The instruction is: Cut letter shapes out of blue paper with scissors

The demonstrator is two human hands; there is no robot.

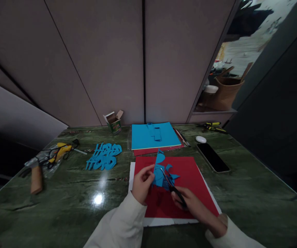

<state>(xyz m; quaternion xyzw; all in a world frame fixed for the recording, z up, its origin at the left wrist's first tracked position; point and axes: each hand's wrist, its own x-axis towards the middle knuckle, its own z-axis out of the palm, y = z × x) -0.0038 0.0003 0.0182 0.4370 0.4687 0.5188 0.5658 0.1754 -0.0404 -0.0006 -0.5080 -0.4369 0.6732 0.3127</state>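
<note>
Head cam — L hand (142,183) clamped on blue ppr (159,178) — R hand (189,202) gripping scissors (173,190).

Right of frame: dark-screened phone (213,157) flat on green table (60,213), white oval case (200,139) nr its top end. Above, yellow/blk pliers (217,130). Upper right: woven basket (226,96), white-lidded jar (210,89) beside. Ctr-left: sm. open box (115,127). Far left: yellow tool (65,148), blk cord, wood handle (36,181) nr.

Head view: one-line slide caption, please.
Left hand steadies blue paper while the right hand holds scissors against it, over a red sheet.
</note>
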